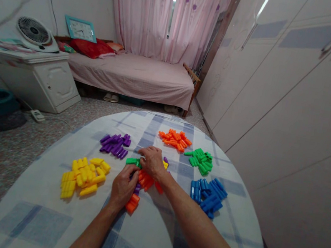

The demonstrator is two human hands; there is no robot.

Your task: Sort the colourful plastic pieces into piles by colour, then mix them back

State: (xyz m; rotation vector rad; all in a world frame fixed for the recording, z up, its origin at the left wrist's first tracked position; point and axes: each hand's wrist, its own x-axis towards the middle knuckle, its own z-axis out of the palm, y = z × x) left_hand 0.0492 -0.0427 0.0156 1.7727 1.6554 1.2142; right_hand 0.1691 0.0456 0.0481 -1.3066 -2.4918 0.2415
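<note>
My left hand (pixel 123 187) rests on the table with its fingers bent at the near left side of a mixed cluster of small plastic tubes. Purple tubes (pixel 137 188) and orange tubes (pixel 132 204) lie beside it. Bent over the cluster from the far side is my right hand (pixel 153 162), its fingertips close to a green tube (pixel 132 161). Whatever either hand's fingers close on is hidden. More orange tubes (pixel 145 180) show under the right wrist, and a yellow tube (pixel 165 165) sticks out behind it.
Around the hands lie sorted piles: yellow tubes (pixel 83 176), purple tubes (pixel 115 144), orange tubes (pixel 176 139), green tubes (pixel 203 160) and blue tubes (pixel 209 195). A checked cloth covers the round table (pixel 31 224). Beyond it stand a bed (pixel 142 75) and a wardrobe (pixel 300 117).
</note>
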